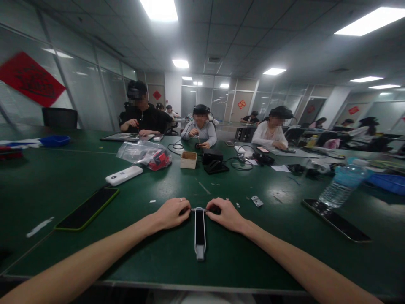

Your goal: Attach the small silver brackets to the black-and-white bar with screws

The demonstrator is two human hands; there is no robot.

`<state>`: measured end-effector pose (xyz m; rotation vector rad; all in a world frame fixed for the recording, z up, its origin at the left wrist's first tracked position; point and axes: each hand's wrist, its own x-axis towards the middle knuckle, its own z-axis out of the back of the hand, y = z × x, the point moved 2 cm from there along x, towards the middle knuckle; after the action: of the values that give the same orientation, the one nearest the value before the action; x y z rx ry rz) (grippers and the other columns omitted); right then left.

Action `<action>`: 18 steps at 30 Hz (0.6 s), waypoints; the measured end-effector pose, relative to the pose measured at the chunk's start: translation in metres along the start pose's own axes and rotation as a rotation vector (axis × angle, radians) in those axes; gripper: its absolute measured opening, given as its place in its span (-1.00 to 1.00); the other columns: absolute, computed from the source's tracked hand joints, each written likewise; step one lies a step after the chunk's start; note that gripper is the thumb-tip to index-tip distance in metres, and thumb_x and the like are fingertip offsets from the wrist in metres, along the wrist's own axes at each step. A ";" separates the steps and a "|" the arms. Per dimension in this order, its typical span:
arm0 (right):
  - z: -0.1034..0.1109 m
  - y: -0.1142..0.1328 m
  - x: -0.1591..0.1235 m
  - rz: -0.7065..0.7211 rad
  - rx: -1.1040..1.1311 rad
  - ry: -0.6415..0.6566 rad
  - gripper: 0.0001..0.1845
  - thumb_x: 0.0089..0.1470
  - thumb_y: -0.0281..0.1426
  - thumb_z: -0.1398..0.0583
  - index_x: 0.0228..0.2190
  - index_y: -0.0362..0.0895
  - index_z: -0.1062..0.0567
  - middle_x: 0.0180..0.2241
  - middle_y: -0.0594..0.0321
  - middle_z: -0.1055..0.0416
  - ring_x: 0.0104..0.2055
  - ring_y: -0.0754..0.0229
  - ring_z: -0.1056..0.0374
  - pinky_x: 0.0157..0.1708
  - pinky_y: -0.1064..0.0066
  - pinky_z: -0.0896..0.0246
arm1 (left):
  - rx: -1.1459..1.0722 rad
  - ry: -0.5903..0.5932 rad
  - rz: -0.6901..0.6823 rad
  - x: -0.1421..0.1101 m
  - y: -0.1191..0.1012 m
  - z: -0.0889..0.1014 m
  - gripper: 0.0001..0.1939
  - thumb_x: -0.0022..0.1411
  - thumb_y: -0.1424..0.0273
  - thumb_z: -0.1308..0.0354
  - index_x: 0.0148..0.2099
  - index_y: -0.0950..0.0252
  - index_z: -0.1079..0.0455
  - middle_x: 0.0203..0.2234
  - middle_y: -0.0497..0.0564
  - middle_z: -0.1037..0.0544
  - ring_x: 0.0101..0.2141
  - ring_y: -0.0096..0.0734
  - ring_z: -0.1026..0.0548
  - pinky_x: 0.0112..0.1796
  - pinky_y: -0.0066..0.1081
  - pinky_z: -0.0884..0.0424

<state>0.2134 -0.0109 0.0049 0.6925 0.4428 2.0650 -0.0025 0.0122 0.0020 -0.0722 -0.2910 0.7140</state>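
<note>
Device (200, 230), slim and black with pale edges, lies on the green table (142, 257), long axis running near to far, grey tip (200, 253) pointing near; left hand (172, 212) and right hand (227, 214) pinch small stubs (193, 209) beside its far end.

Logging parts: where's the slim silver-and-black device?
Head view, lower centre: the device has its far end between left hand and right hand.

Looks like a slim device (200, 232) with a long dark face (200, 226), pale frame (195, 236) and light grey block (200, 252) at the near end. Lies dark side up on the green tabletop (152, 257), lengthwise toward the near edge.
</note>
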 end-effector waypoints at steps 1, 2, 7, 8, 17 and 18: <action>0.000 0.000 0.000 0.007 -0.002 0.002 -0.88 0.04 -0.38 -0.20 -0.32 -0.13 -0.49 -0.36 0.25 -0.44 -0.34 0.24 -0.32 -0.32 0.40 -0.25 | -0.001 -0.002 -0.002 0.000 0.000 0.000 -0.86 0.23 0.41 0.03 -0.26 0.27 -0.35 -0.41 -0.01 -0.47 -0.40 -0.37 -0.43 -0.36 -0.44 -0.29; 0.000 0.000 0.000 0.015 -0.002 0.002 -0.88 0.04 -0.38 -0.20 -0.32 -0.13 -0.48 -0.36 0.25 -0.44 -0.34 0.24 -0.32 -0.31 0.40 -0.25 | -0.002 -0.003 -0.002 0.000 0.000 0.000 -0.86 0.23 0.41 0.03 -0.25 0.27 -0.35 -0.41 -0.01 -0.47 -0.40 -0.37 -0.43 -0.36 -0.44 -0.28; -0.002 -0.001 0.000 0.045 0.012 -0.003 -0.89 0.04 -0.39 -0.19 -0.33 -0.13 -0.46 -0.36 0.26 -0.42 -0.34 0.25 -0.30 -0.33 0.41 -0.24 | -0.014 0.003 0.006 0.001 -0.001 0.001 -0.86 0.24 0.41 0.03 -0.25 0.28 -0.35 -0.40 0.00 -0.48 -0.39 -0.37 -0.44 -0.35 -0.43 -0.29; -0.002 -0.002 0.000 0.046 0.013 0.000 -0.89 0.04 -0.39 -0.19 -0.33 -0.13 -0.46 -0.36 0.26 -0.42 -0.34 0.25 -0.30 -0.33 0.41 -0.24 | -0.016 0.006 0.007 0.001 -0.001 0.002 -0.86 0.24 0.41 0.03 -0.25 0.28 -0.35 -0.40 0.00 -0.48 -0.39 -0.36 -0.44 -0.35 -0.43 -0.29; 0.000 0.001 0.000 0.045 -0.003 0.003 -0.89 0.05 -0.40 -0.18 -0.33 -0.14 -0.46 -0.36 0.25 -0.42 -0.35 0.25 -0.30 -0.33 0.41 -0.23 | -0.019 -0.004 -0.006 0.000 0.000 0.001 -0.86 0.24 0.42 0.03 -0.26 0.28 -0.34 -0.41 -0.01 -0.46 -0.41 -0.37 -0.43 -0.36 -0.44 -0.27; -0.001 0.001 0.001 0.047 -0.005 0.002 -0.90 0.04 -0.40 -0.18 -0.34 -0.14 -0.46 -0.36 0.25 -0.42 -0.35 0.25 -0.30 -0.33 0.41 -0.23 | -0.017 -0.006 -0.005 0.000 0.000 0.000 -0.87 0.24 0.42 0.03 -0.26 0.28 -0.34 -0.41 -0.01 -0.46 -0.41 -0.37 -0.42 -0.36 -0.44 -0.27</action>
<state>0.2122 -0.0109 0.0050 0.7037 0.4266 2.1104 -0.0026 0.0125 0.0022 -0.0858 -0.3025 0.7074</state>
